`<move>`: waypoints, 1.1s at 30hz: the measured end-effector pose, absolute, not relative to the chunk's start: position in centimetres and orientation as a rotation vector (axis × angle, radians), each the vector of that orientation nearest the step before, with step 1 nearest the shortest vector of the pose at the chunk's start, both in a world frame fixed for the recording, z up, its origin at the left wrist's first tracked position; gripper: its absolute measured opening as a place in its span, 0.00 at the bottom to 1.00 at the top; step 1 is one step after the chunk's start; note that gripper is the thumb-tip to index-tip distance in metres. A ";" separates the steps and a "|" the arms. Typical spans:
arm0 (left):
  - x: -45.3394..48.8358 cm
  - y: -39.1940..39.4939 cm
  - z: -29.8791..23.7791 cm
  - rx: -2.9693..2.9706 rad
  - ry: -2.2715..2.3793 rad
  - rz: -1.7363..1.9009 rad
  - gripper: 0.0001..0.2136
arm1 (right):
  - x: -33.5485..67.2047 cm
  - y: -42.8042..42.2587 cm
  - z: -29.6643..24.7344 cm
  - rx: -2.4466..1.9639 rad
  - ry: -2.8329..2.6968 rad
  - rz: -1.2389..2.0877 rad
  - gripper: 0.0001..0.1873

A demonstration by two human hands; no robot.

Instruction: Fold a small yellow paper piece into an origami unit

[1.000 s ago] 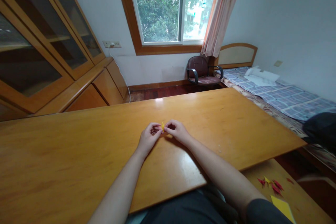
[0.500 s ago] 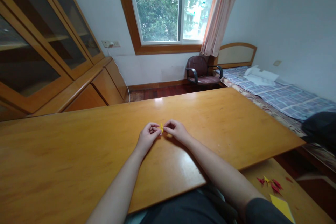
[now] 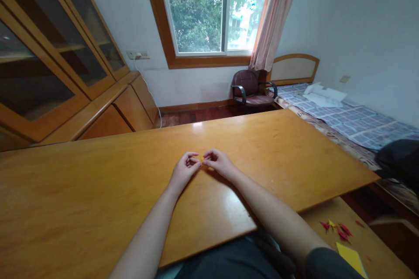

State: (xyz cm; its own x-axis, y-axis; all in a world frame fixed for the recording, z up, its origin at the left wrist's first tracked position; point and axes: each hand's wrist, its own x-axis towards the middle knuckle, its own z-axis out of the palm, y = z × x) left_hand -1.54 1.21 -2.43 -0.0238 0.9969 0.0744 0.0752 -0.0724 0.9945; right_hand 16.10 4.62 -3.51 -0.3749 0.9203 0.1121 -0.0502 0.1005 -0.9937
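Over the table (image 3: 98, 192), a small yellow piece (image 3: 201, 159) is pinched in the grip of the left hand (image 3: 183, 170) and the right hand (image 3: 221, 165). Past the table's near right edge, red folded pieces (image 3: 343, 234) and 1 yellow sheet (image 3: 351, 259) are seen

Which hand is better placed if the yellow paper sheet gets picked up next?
Probably the right hand: the yellow paper sheet lies on that side, near the right sleeve. The left hand is farther across. Both hands' fingertips are at the small yellow folded paper.
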 end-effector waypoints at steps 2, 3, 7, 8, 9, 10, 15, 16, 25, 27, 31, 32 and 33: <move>-1.6 1.3 -2.6 1.320 1.264 1.235 0.19 | 16.1 4.6 -3.6 -0.912 -1.538 1.399 0.16; -1.6 1.3 -2.6 1.328 1.271 1.231 0.19 | 16.2 4.6 -3.5 -0.920 -1.551 1.394 0.17; -1.6 1.2 -2.5 1.335 1.274 1.235 0.18 | 16.2 4.3 -3.1 -0.929 -1.577 1.401 0.17; -1.6 1.1 -2.4 1.331 1.270 1.234 0.17 | 16.2 4.2 -3.0 -0.926 -1.578 1.411 0.17; -1.6 1.1 -2.3 1.325 1.266 1.233 0.17 | 16.2 4.2 -2.9 -0.923 -1.578 1.418 0.16; -1.6 1.0 -2.3 1.320 1.263 1.232 0.17 | 16.2 4.2 -2.9 -0.921 -1.579 1.426 0.16; -1.7 1.0 -2.3 1.320 1.260 1.231 0.17 | 16.1 4.3 -3.1 -0.917 -1.564 1.455 0.16; -1.7 1.1 -2.4 1.322 1.264 1.237 0.17 | 16.1 4.3 -3.1 -0.918 -1.561 1.458 0.16; -1.7 1.1 -2.1 1.270 1.269 1.238 0.19 | 15.9 3.9 -2.9 -0.943 -1.622 1.421 0.12; -1.7 1.0 -2.0 1.238 1.257 1.241 0.19 | 15.9 3.9 -2.8 -0.945 -1.639 1.399 0.12; -1.9 1.0 -2.0 1.184 1.236 1.276 0.20 | 16.0 4.0 -2.5 -0.922 -1.709 1.325 0.12; -2.0 1.0 -2.1 1.177 1.232 1.288 0.20 | 16.0 4.0 -2.5 -0.926 -1.748 1.294 0.12; -2.0 1.1 -2.2 1.175 1.228 1.298 0.20 | 16.0 4.0 -2.4 -0.936 -1.790 1.262 0.11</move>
